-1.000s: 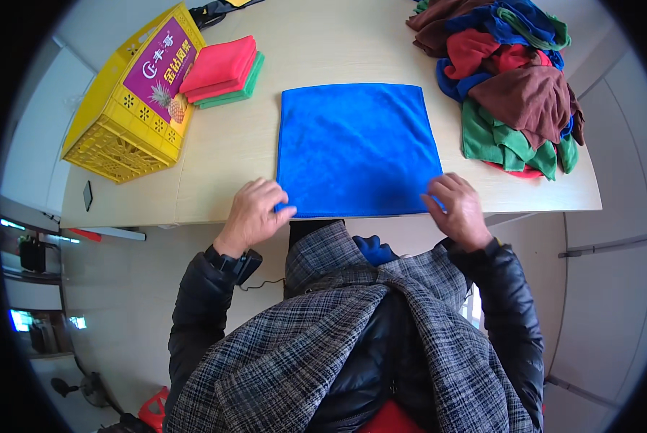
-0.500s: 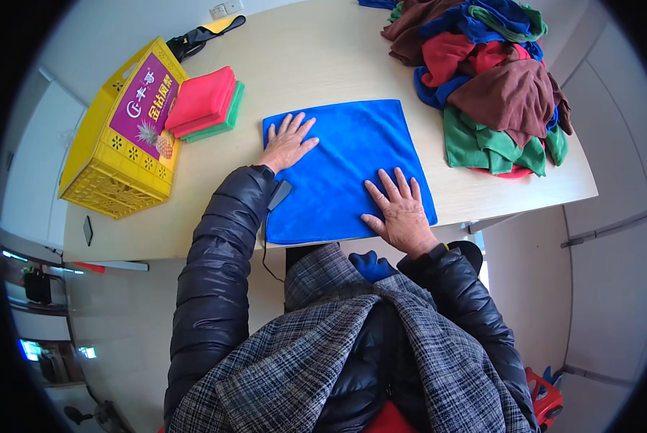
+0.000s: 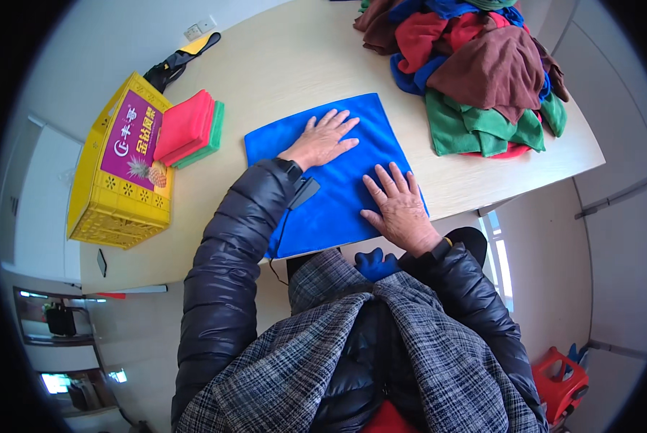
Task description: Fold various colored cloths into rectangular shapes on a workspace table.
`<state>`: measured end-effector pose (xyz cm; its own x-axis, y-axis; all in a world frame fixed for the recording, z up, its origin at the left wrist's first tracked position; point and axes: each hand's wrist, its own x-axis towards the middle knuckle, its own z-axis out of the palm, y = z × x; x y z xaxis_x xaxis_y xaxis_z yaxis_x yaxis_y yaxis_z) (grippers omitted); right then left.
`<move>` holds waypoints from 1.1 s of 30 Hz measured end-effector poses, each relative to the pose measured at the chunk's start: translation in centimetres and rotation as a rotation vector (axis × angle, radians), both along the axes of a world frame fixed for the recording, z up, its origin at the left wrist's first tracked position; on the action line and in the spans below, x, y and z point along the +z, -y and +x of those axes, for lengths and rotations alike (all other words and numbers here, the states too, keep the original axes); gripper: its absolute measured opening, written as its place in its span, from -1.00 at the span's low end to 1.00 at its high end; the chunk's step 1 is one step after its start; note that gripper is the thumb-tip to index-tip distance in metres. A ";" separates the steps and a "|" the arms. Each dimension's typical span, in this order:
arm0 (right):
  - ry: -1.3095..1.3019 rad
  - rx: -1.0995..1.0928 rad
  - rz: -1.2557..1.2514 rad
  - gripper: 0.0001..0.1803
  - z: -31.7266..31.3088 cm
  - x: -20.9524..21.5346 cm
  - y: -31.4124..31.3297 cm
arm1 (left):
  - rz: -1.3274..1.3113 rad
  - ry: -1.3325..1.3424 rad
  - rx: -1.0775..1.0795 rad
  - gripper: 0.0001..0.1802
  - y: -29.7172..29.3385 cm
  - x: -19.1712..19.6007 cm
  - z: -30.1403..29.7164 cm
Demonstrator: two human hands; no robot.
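Observation:
A square blue cloth (image 3: 280, 141) lies spread on the table in front of me, its near edge by the table's front. My left hand (image 3: 323, 138) rests flat on its far part, fingers spread and holding nothing. Closer to me, my right hand (image 3: 403, 208) lies palm down near the cloth's right edge, its fingers apart too. A small dark device (image 3: 305, 193) with a cable hangs at my left wrist.
A yellow crate (image 3: 121, 209) stands at the left, beside stacked folded red cloths (image 3: 185, 128) and green cloths (image 3: 216, 128). A heap of crumpled brown, red, blue and green cloths (image 3: 489, 72) covers the far right. A dark flat object (image 3: 102, 263) lies near the left edge.
My left hand has slid to the right across the blue cloth, toward its middle. My right hand stays at about the same spot on the cloth. The whole view has turned slightly.

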<state>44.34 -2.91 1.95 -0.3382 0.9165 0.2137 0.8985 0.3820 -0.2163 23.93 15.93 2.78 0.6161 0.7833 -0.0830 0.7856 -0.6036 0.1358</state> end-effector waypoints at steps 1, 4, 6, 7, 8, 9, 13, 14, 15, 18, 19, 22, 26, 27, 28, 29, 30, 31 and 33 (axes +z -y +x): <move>-0.006 0.004 0.003 -0.25 0.0 -0.3 0.1 | -0.040 0.009 -0.015 -0.26 -0.5 -0.2 0.8; -0.021 0.004 0.001 -0.25 0.0 -0.7 0.2 | -0.004 -0.026 0.037 -0.26 -2.2 -0.8 2.6; -0.032 0.009 -0.011 -0.26 0.1 -0.5 0.2 | 0.014 -0.048 0.063 -0.26 -2.9 -1.3 3.4; -0.039 0.014 -0.015 -0.26 0.2 -0.4 0.2 | 0.025 -0.049 0.087 -0.26 -3.1 -1.5 3.6; -0.043 0.008 -0.015 -0.26 0.2 -0.5 0.2 | 0.038 -0.049 0.109 -0.26 -3.3 -1.5 4.0; -0.046 0.005 -0.015 -0.26 0.3 -0.6 0.3 | 0.052 -0.050 0.132 -0.26 -3.5 -1.4 4.3; -0.058 -0.002 -0.015 -0.26 0.4 -0.7 0.4 | 0.049 -0.057 0.202 -0.27 -3.9 -1.0 6.2; -0.060 -0.001 -0.019 -0.26 0.6 -0.6 0.3 | 0.052 -0.059 0.195 -0.27 -3.8 -1.0 6.5; -0.062 0.000 -0.023 -0.26 0.7 -0.5 0.2 | 0.103 -0.085 0.174 -0.27 -3.6 -1.0 6.5; -0.067 0.010 -0.047 -0.25 1.0 0.0 -0.2 | 0.193 -0.140 0.130 -0.28 -3.2 -1.8 7.1; -0.070 0.026 -0.065 -0.25 0.9 0.1 0.1 | 0.169 -0.073 0.091 -0.28 -3.3 -2.4 7.4; -0.092 0.009 -0.048 -0.26 0.6 -0.8 0.3 | 0.124 0.059 0.010 -0.28 -3.9 -3.4 8.2; -0.092 -0.014 -0.030 -0.27 0.6 -1.2 0.2 | 0.139 0.067 0.044 -0.32 -4.3 -3.2 9.2; -0.087 -0.018 -0.026 -0.28 0.6 -1.3 0.3 | 0.128 0.046 0.056 -0.31 -4.5 -3.0 9.4; -0.087 -0.015 -0.031 -0.28 0.5 -1.3 0.5 | 0.115 0.025 0.072 -0.29 -4.5 -3.0 9.5; -0.090 -0.017 -0.028 -0.28 0.5 -1.4 0.6 | 0.102 0.004 0.088 -0.28 -4.5 -2.9 9.5; -0.094 -0.014 -0.019 -0.29 0.3 -1.3 0.6 | 0.105 0.002 0.097 -0.28 -4.8 -2.7 9.2; -0.099 -0.009 -0.010 -0.29 0.1 -1.2 0.5 | 0.058 0.027 0.102 -0.28 -5.1 -2.3 8.6; -0.101 -0.003 0.000 -0.29 -0.1 -1.2 0.5 | -0.042 0.076 0.106 -0.28 -5.0 -1.8 7.4</move>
